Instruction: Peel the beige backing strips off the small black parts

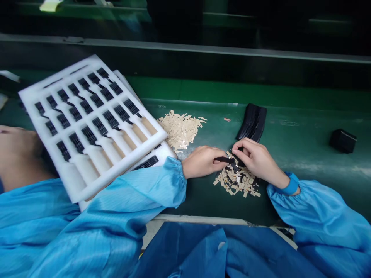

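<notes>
My left hand (204,161) pinches a small black strip (223,159) between thumb and fingers, its free end pointing right. My right hand (255,156) is closed at that end, thumb against index finger; what its fingertips grip is too small to make out. Both hands are over a pile of small beige tabs (243,185), mixed with a few black and shiny bits. Just beyond my right hand stands a tight row of black ribbed pieces (252,121). A blue band circles my right wrist.
Left of me, a white foam tray (95,63) of black flat pieces lies tilted over another tray (171,151). A heap of beige tabs (181,129) is behind my left hand. A black block (343,141) sits far right on the green surface. Another person's blurred arm (19,158) is at left.
</notes>
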`<state>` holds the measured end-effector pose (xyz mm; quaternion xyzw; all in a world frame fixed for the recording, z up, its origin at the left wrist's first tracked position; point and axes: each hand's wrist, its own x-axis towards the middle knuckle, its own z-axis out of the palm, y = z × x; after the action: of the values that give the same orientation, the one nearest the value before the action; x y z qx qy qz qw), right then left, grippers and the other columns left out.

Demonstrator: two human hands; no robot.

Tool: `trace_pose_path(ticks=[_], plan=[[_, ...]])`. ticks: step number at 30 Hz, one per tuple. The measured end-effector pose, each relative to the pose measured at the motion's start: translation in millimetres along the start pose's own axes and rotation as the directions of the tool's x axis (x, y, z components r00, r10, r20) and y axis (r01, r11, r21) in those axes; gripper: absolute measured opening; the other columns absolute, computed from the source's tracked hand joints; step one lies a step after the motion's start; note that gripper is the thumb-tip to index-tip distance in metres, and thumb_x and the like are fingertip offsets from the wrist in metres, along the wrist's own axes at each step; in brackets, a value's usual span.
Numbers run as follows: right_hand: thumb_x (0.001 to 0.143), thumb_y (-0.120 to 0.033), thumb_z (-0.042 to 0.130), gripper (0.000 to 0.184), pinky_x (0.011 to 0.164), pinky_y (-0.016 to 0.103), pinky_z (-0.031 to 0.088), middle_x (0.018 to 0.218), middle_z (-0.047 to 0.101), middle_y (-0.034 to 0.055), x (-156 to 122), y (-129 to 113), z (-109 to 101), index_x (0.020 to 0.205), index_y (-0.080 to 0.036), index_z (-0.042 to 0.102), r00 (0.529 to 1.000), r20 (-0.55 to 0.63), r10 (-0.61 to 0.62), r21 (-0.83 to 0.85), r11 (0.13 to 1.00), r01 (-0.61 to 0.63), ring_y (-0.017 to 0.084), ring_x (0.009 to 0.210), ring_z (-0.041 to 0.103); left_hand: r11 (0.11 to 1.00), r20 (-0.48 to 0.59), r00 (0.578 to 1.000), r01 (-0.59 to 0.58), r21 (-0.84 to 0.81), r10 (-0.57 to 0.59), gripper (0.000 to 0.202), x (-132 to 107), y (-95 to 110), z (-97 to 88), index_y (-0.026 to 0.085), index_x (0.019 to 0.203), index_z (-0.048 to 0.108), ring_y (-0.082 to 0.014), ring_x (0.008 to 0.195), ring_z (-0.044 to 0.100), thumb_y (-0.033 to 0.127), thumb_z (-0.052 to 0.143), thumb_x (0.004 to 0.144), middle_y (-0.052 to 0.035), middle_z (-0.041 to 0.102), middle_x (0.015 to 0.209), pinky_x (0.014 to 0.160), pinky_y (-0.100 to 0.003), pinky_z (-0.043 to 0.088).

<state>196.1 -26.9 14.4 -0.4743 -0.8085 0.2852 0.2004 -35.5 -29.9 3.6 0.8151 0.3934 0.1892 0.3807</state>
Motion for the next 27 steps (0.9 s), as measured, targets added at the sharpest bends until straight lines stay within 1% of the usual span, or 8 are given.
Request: trace_pose_path(ticks=[3,6,12,15,17,21,24,27], plan=[[0.099,-0.031,0.060,0.011,0.074,0.033,0.048,0.099,0.065,0.0043,-3,-2,-1,0.106,-0.024,0.064,0.999,0.042,-0.019,-0.043,0.999,0.021,0.018,0.077,0.060,0.977,-0.184,0.968,0.139,-0.162,-0.169,0.021,3,-6,3.2,0.020,0.094,0.070,-0.0128,0.066,0.058,0.038,0.060,0.094,0.0021,0.065,0.073,0.062,-0.024,0.040],[0.096,-0.031,0.063,0.023,0.074,0.034,0.047,0.113,0.063,0.0061,-7,-4,0,0.118,-0.026,0.061,0.994,0.112,-0.018,-0.107,0.994,0.030,0.019,0.083,0.061,0.964,-0.278,0.936,0.160,-0.211,-0.216,0.022,5,-6,7.3,0.019,0.098,0.070,-0.0132,0.069,0.059,0.038,0.060,0.094,0.0005,0.068,0.079,0.064,-0.024,0.041],[0.096,-0.027,0.061,0.004,0.065,0.030,0.042,0.097,0.061,0.0028,-5,-6,2,0.096,-0.023,0.062,0.995,0.093,0.032,-0.047,0.999,-0.028,0.015,0.069,0.052,0.965,-0.280,0.936,0.158,-0.207,-0.213,0.021,5,-2,8.7,0.019,0.097,0.070,-0.0116,0.064,0.055,0.036,0.060,0.094,0.0016,0.065,0.074,0.061,-0.024,0.039],[0.096,-0.033,0.062,0.011,0.059,0.028,0.038,0.074,0.054,-0.0017,-3,-6,0,0.093,-0.022,0.064,0.995,0.058,0.079,0.073,0.994,-0.083,0.013,0.059,0.046,0.965,-0.254,0.944,0.158,-0.209,-0.209,0.021,5,-1,7.2,0.019,0.096,0.069,-0.0110,0.063,0.053,0.038,0.061,0.093,0.0024,0.063,0.072,0.062,-0.023,0.039],[0.096,-0.039,0.062,0.017,0.056,0.027,0.038,0.068,0.053,-0.0030,-2,-5,-1,0.095,-0.022,0.064,0.989,0.063,0.131,0.182,0.973,-0.140,0.012,0.057,0.046,0.958,-0.236,0.948,0.155,-0.242,-0.213,0.024,5,1,6.0,0.018,0.097,0.068,-0.0111,0.065,0.053,0.041,0.061,0.092,0.0024,0.062,0.073,0.063,-0.023,0.040],[0.097,-0.043,0.061,0.022,0.065,0.027,0.048,0.085,0.067,0.0023,-4,-4,7,0.097,-0.021,0.063,0.987,0.055,0.153,0.361,0.918,-0.163,0.014,0.071,0.062,0.949,-0.183,0.955,0.182,-0.256,-0.232,0.030,5,4,4.3,0.019,0.092,0.067,-0.0113,0.065,0.052,0.049,0.063,0.090,0.0036,0.059,0.070,0.061,-0.023,0.038],[0.096,-0.042,0.063,0.022,0.069,0.027,0.052,0.088,0.069,0.0029,-6,-4,15,0.103,-0.022,0.061,0.986,0.018,0.165,0.411,0.898,-0.158,0.016,0.077,0.066,0.960,-0.155,0.959,0.206,-0.189,-0.237,0.029,6,4,4.3,0.020,0.086,0.065,-0.0117,0.065,0.051,0.049,0.063,0.089,0.0042,0.057,0.068,0.061,-0.024,0.036],[0.096,-0.042,0.063,0.024,0.069,0.027,0.054,0.090,0.069,0.0032,-7,-5,20,0.109,-0.023,0.057,0.986,0.040,0.163,0.490,0.857,-0.162,0.016,0.081,0.067,0.957,-0.135,0.960,0.216,-0.195,-0.244,0.024,7,2,5.4,0.020,0.084,0.063,-0.0120,0.066,0.052,0.043,0.062,0.089,0.0040,0.058,0.070,0.061,-0.025,0.035]])
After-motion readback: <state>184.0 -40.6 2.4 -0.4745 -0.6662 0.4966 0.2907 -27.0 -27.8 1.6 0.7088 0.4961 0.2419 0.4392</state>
